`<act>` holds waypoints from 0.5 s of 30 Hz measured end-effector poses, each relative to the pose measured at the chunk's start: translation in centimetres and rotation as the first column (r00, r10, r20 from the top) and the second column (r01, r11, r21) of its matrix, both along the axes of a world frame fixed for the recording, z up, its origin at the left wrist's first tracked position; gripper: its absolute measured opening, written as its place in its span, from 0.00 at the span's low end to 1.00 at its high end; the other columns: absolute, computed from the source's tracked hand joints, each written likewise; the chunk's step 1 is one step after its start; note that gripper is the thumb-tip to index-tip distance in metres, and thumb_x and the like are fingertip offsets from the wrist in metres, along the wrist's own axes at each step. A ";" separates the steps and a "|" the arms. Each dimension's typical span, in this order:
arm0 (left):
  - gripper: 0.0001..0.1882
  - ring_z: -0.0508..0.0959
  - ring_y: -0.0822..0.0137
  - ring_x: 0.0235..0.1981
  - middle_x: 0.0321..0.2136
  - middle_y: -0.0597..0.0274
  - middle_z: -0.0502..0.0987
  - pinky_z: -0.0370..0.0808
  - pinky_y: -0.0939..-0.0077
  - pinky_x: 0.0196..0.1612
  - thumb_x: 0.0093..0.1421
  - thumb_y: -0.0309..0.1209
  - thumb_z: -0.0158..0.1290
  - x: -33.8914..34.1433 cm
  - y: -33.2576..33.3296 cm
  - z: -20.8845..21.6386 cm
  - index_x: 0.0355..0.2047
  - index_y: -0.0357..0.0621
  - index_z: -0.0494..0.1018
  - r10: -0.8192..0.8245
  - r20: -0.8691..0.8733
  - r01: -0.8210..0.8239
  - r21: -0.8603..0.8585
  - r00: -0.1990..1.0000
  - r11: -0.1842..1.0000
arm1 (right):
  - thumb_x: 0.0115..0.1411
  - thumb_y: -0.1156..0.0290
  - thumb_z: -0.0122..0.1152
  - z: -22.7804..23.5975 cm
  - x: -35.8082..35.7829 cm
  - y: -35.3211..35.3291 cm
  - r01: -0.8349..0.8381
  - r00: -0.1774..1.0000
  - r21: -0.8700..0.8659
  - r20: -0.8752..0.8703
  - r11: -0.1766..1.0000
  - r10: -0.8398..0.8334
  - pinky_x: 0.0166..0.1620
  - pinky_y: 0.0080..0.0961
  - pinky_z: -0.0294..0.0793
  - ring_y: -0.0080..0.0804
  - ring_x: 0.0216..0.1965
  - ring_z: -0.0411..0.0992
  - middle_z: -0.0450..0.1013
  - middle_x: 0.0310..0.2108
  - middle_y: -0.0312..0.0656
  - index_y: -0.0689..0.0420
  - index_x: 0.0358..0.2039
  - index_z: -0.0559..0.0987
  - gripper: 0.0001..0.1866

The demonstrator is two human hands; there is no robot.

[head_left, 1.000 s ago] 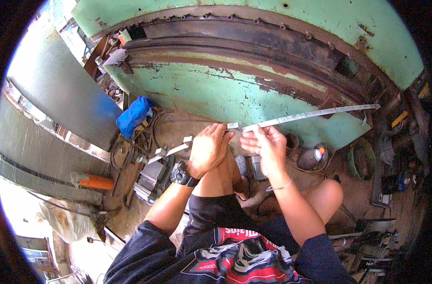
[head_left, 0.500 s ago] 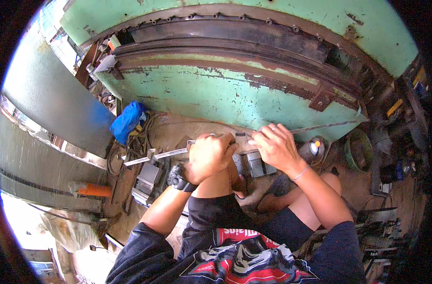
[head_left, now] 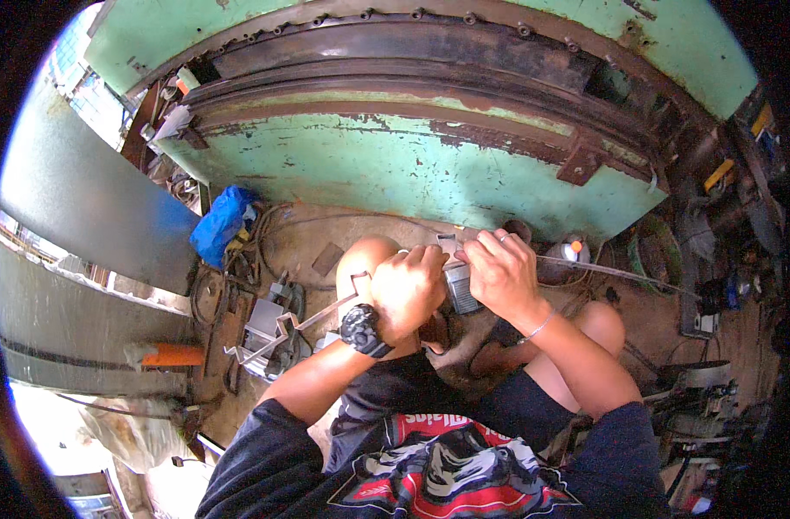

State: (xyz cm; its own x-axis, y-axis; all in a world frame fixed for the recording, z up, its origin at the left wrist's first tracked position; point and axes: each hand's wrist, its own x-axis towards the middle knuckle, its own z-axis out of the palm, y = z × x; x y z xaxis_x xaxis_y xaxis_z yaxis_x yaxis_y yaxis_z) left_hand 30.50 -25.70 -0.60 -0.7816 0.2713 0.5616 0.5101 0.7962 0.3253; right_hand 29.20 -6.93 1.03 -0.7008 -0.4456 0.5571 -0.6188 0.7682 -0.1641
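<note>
While the green machine (head_left: pixel 351 156) filled the upper view, its paint flaked below a dark rail, a black shirt (head_left: pixel 447 458) took up the lower edge, with red-and-white graphics and a line of chest lettering, only partly readable. Metal strip (head_left: pixel 327 312): held above the floor, in front of the machine and near the bent left knee. Long axis crosswise; square-bent left run sloped toward lower left, straight right run toward lower right; the middle was partly covered by the hands. Half a second earlier the right run had risen toward the machine's lower corner; it had since dropped, and the left run had tilted more steeply. Left grip (head_left: pixel 409 290) closed around the strip; right grip (head_left: pixel 503 272) pinched it just beside, thumb against fingers. Black watch (head_left: pixel 366 330) sat on the left wrist.
</note>
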 end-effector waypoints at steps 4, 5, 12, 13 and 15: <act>0.08 0.79 0.56 0.22 0.21 0.58 0.76 0.77 0.61 0.27 0.61 0.31 0.59 0.1 -1.2 1.1 0.28 0.46 0.72 -0.146 0.033 0.146 -0.017 0.989 0.989 | 0.57 0.71 0.66 1.6 0.2 0.7 -0.091 0.994 -0.052 0.049 0.994 0.094 0.37 0.41 0.73 0.44 0.33 0.73 0.72 0.29 0.41 0.56 0.28 0.77 0.05; 0.06 0.79 0.56 0.22 0.21 0.58 0.76 0.77 0.61 0.28 0.60 0.30 0.59 0.2 -1.1 1.3 0.29 0.46 0.72 -0.158 0.036 0.159 -0.022 0.987 0.987 | 0.57 0.71 0.66 1.6 0.2 1.0 -0.087 0.994 -0.049 0.069 0.995 0.091 0.37 0.42 0.73 0.45 0.33 0.74 0.72 0.29 0.42 0.56 0.29 0.77 0.06; 0.10 0.80 0.57 0.26 0.24 0.59 0.76 0.78 0.62 0.31 0.52 0.27 0.58 -0.6 -1.9 0.1 0.36 0.45 0.74 -0.391 0.035 0.393 -0.077 0.920 0.916 | 0.59 0.67 0.66 0.4 1.3 2.6 -0.106 0.967 0.079 0.240 0.991 0.084 0.42 0.42 0.76 0.46 0.37 0.77 0.75 0.35 0.45 0.58 0.32 0.77 0.08; 0.11 0.80 0.57 0.26 0.25 0.59 0.76 0.78 0.62 0.31 0.51 0.26 0.58 -0.7 -2.1 -0.1 0.36 0.45 0.75 -0.428 0.050 0.431 -0.084 0.902 0.899 | 0.59 0.68 0.66 0.0 1.4 2.7 -0.122 0.964 0.068 0.244 0.990 0.102 0.42 0.42 0.76 0.45 0.36 0.77 0.75 0.35 0.45 0.58 0.32 0.77 0.08; 0.12 0.80 0.56 0.27 0.26 0.59 0.77 0.78 0.62 0.31 0.50 0.26 0.57 -1.1 -2.4 -0.3 0.37 0.45 0.75 -0.476 0.072 0.480 -0.066 0.877 0.875 | 0.59 0.69 0.66 0.0 1.4 3.0 -0.166 0.966 0.074 0.213 0.983 0.147 0.41 0.41 0.76 0.45 0.35 0.77 0.74 0.34 0.44 0.57 0.31 0.76 0.08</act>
State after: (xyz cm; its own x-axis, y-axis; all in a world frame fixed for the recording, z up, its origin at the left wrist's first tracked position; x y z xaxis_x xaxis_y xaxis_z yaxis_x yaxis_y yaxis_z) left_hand 29.42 -28.15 -0.86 -0.5726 0.6613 0.4847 0.8193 0.4838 0.3078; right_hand 30.55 -3.93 1.00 -0.7139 -0.6004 0.3604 -0.6924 0.6823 -0.2347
